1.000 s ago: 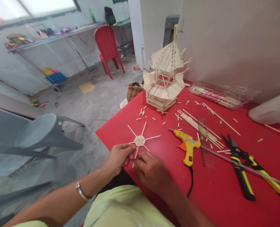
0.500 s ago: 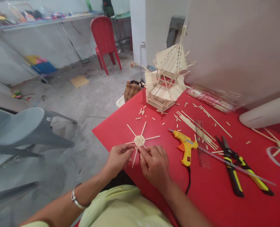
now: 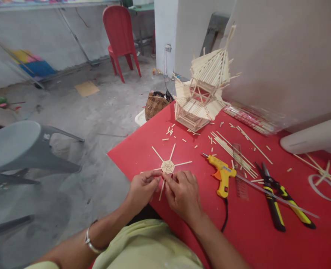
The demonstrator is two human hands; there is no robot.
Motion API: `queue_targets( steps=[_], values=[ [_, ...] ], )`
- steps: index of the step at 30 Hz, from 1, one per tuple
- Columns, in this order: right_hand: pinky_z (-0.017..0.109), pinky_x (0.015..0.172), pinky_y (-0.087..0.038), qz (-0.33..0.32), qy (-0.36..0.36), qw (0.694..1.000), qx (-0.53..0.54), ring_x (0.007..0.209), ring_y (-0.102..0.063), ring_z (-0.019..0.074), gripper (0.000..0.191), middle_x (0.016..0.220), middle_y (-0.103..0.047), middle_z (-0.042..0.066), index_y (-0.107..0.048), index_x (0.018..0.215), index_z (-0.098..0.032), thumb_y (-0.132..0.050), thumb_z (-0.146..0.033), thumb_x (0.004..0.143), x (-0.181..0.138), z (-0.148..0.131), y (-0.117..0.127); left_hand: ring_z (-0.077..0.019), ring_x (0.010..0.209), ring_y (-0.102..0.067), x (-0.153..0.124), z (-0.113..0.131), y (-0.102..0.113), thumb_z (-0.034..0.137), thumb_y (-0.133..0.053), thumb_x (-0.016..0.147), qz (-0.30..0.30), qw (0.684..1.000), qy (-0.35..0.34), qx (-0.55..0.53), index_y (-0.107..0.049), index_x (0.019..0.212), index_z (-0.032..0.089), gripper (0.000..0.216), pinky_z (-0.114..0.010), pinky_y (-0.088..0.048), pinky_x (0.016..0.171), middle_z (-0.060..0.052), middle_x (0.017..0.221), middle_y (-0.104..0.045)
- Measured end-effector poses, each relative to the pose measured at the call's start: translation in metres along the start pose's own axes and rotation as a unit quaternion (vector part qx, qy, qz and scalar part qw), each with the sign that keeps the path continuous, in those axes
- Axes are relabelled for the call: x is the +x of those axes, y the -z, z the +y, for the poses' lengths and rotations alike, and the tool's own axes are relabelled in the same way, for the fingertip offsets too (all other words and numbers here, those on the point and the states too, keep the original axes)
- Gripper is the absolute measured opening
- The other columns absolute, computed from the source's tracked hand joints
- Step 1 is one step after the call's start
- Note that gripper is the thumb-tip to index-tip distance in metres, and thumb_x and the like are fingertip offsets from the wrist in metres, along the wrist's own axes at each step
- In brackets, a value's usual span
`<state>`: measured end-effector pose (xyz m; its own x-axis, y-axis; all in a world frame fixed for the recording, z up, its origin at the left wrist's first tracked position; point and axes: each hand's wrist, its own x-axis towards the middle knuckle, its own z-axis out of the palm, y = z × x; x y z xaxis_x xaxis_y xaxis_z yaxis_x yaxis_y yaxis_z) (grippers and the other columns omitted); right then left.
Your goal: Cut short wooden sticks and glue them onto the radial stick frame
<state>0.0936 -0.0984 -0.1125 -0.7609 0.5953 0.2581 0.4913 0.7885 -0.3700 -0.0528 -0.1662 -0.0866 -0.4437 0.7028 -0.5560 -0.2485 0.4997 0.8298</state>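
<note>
The left hand (image 3: 142,188) has its fingertips pinched on the near-left spoke of the hexagonal stick wheel (image 3: 168,166), which lies flat on the red counter (image 3: 255,231) just beyond both hands. One spoke (image 3: 161,190) points back at the person, through the narrow gap between the hands. The right hand (image 3: 183,194) pinches near the hub, equally close. A yellow glue gun (image 3: 222,175) lies just to its right.

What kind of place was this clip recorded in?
Likely a craft workshop: a stick model house stands on the red table, with a glue gun, cutters and loose sticks lying nearby.
</note>
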Motion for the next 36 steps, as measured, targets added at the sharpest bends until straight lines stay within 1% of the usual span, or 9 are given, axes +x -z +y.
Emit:
queue_targets(
  steps=[5,10,15,19,27,36],
  values=[
    [0.035,0.071,-0.028,0.025,0.002,1.0,0.001,0.082,-0.042,0.0212,0.038,0.085,-0.055,0.005,-0.063,0.127,-0.025,-0.054,-0.024,0.09,-0.001,0.0006,-0.001,-0.004,0.03,-0.032,-0.0008,0.0009,-0.0001,0.036,-0.065,0.07,-0.003,1.0,0.008,-0.005,-0.067,0.104,0.01,0.042,-0.017,-0.021,0.031,0.008,0.045,-0.05],
    [0.037,0.076,-0.031,0.057,-0.031,0.998,-0.004,0.088,-0.044,0.0227,0.039,0.091,-0.055,0.007,-0.061,0.128,-0.021,-0.052,-0.025,0.09,0.0008,0.0014,-0.0021,-0.0045,0.03,-0.033,-0.0002,0.0011,0.0005,0.038,-0.063,0.071,-0.014,1.0,0.012,0.006,-0.064,0.111,0.007,0.05,-0.018,-0.021,0.031,0.008,0.046,-0.052],
    [0.038,0.076,-0.033,0.044,-0.037,0.998,-0.009,0.089,-0.044,0.0239,0.042,0.094,-0.053,0.008,-0.06,0.129,-0.019,-0.052,-0.026,0.088,0.0038,0.0011,-0.002,-0.0038,0.029,-0.032,0.0013,-0.0022,0.0029,0.037,-0.062,0.072,-0.026,1.0,0.005,0.001,-0.064,0.11,0.008,0.048,-0.018,-0.022,0.031,0.008,0.047,-0.051],
    [0.038,0.077,-0.033,0.035,-0.034,0.999,-0.006,0.089,-0.044,0.0235,0.044,0.093,-0.052,0.007,-0.059,0.13,-0.021,-0.053,-0.027,0.087,0.0033,0.0008,-0.0014,-0.0036,0.03,-0.032,0.0019,-0.0035,0.0036,0.038,-0.062,0.073,-0.029,1.0,0.008,-0.005,-0.063,0.11,0.008,0.048,-0.018,-0.022,0.031,0.008,0.048,-0.051],
    [0.037,0.075,-0.031,0.013,-0.031,0.999,-0.001,0.088,-0.043,0.0234,0.043,0.091,-0.051,0.006,-0.059,0.129,-0.022,-0.052,-0.026,0.087,0.0026,-0.0001,0.0003,-0.0038,0.03,-0.033,0.002,-0.0021,0.0031,0.038,-0.062,0.073,-0.032,0.999,0.007,0.003,-0.063,0.111,0.008,0.049,-0.018,-0.022,0.031,0.008,0.048,-0.051],
    [0.037,0.076,-0.03,0.008,-0.019,1.0,0.013,0.088,-0.044,0.023,0.046,0.091,-0.051,0.006,-0.058,0.131,-0.024,-0.053,-0.025,0.086,0.0006,0.0005,0.0008,-0.0041,0.03,-0.032,0.0006,-0.0023,0.0037,0.037,-0.06,0.073,-0.029,1.0,0.004,0.007,-0.064,0.108,0.008,0.046,-0.018,-0.023,0.031,0.008,0.047,-0.051]
  ],
)
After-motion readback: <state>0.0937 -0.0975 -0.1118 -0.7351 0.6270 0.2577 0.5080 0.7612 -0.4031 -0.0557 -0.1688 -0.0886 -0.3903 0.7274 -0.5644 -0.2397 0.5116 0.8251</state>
